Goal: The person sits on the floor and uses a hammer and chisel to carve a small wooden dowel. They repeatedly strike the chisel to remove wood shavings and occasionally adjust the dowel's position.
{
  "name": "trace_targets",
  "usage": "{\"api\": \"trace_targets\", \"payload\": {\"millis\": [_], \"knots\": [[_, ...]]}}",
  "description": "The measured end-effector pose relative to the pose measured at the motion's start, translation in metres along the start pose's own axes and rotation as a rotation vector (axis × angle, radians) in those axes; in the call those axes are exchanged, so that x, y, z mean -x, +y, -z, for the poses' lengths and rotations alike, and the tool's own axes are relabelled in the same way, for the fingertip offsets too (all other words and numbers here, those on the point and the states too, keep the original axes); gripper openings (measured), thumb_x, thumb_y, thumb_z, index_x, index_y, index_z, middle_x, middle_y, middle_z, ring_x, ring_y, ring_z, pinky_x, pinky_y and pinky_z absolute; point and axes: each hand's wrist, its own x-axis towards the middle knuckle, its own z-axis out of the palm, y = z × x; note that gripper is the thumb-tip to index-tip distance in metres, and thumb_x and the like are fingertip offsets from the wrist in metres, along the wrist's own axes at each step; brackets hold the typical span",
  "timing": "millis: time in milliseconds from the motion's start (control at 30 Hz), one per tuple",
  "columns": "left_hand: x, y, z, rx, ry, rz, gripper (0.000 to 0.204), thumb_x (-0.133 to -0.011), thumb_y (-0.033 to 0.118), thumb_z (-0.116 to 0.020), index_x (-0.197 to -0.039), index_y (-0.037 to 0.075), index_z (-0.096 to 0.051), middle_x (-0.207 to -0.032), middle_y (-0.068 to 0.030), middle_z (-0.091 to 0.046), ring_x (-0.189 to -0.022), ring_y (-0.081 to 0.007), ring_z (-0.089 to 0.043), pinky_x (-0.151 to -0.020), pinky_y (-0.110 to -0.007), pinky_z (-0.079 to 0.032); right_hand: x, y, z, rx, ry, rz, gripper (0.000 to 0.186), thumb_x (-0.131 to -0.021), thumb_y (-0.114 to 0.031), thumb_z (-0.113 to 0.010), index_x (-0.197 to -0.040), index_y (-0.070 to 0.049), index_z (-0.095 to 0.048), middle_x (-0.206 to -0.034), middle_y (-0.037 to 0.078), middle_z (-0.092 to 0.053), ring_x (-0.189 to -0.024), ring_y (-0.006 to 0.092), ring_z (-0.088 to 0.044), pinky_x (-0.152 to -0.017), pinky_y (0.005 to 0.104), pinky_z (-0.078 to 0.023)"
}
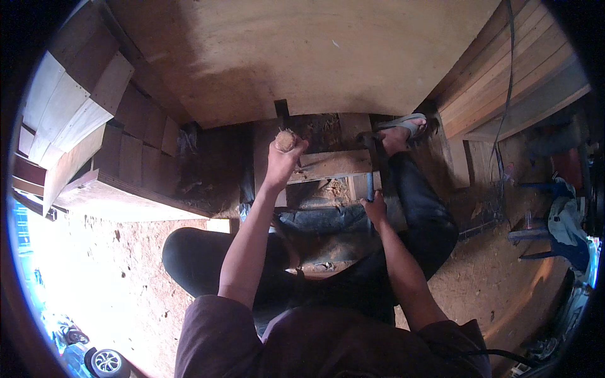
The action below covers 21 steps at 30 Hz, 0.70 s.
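Note:
Ahead of me, my left hand [282,165] is closed around an upright wooden handle [286,140], whose round, rough end faces up. What lies below it is hidden by my fist. My right hand [376,209], lower and to the right, is closed on a slim blue handle [370,186]. The far end of that tool cannot be made out clearly. Between my legs lies a low wooden frame [334,165] with an opening, and wood chips [338,188] show in it. The wooden handle stands by the frame's far left corner.
A large wooden panel [302,57] rises beyond the frame. Wooden pieces [72,120] are stacked at the left, and long boards [510,75] lean at the right with a black cable [509,82] hanging over them. My sandalled foot [403,129] rests near the boards. A blue chair [554,220] is farther right.

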Motion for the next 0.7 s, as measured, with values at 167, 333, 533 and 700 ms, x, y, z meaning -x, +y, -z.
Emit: {"api": "trace_targets", "payload": {"millis": [167, 333, 533, 700], "knots": [[0.000, -0.003, -0.001, -0.083, -0.050, 0.021, 0.006, -0.088, 0.008, -0.070, -0.089, 0.004, -0.067, -0.083, -0.0019, -0.068, -0.075, -0.0109, -0.062, -0.068, -0.028, -0.049, 0.000, 0.003, -0.001, -0.016, 0.011, 0.003, 0.043, -0.083, -0.019, -0.073, -0.119, -0.001, -0.057, -0.112, 0.018, -0.067, -0.106, 0.0329, -0.065, -0.089, 0.0417, -0.049], [0.000, -0.006, -0.005, 0.007, -0.052, -0.034, 0.014, -0.085, 0.010, -0.071, -0.078, 0.002, -0.062, -0.071, 0.0008, -0.060, -0.066, -0.0081, -0.052, -0.060, -0.030, -0.043, 0.001, 0.000, 0.014, -0.161, 0.090, 0.061, 0.031, -0.086, -0.014, -0.071, -0.112, -0.003, -0.059, -0.085, 0.007, -0.066, -0.081, 0.0241, -0.065, -0.075, 0.0388, -0.051], [0.004, -0.003, -0.008, -0.124, -0.038, -0.070, 0.013, -0.083, 0.009, -0.069, -0.077, 0.002, -0.059, -0.068, -0.0009, -0.057, -0.066, -0.0103, -0.052, -0.062, -0.031, -0.044, 0.030, -0.054, 0.082, -0.549, 0.054, -0.132, 0.019, -0.090, -0.014, -0.069, -0.106, -0.009, -0.060, -0.067, -0.005, -0.052, -0.050, 0.0076, -0.047, -0.047, 0.0272, -0.041], [0.004, -0.005, -0.010, -0.115, -0.062, -0.036, 0.015, -0.082, 0.011, -0.069, -0.076, 0.004, -0.058, -0.070, -0.0019, -0.059, -0.067, -0.0100, -0.054, -0.063, -0.032, -0.046, 0.074, -0.113, 0.156, -0.880, -0.060, 0.003, 0.017, -0.095, -0.007, -0.061, -0.112, -0.009, -0.058, -0.066, -0.006, -0.045, -0.049, 0.0023, -0.041, -0.044, 0.0212, -0.036]]}}
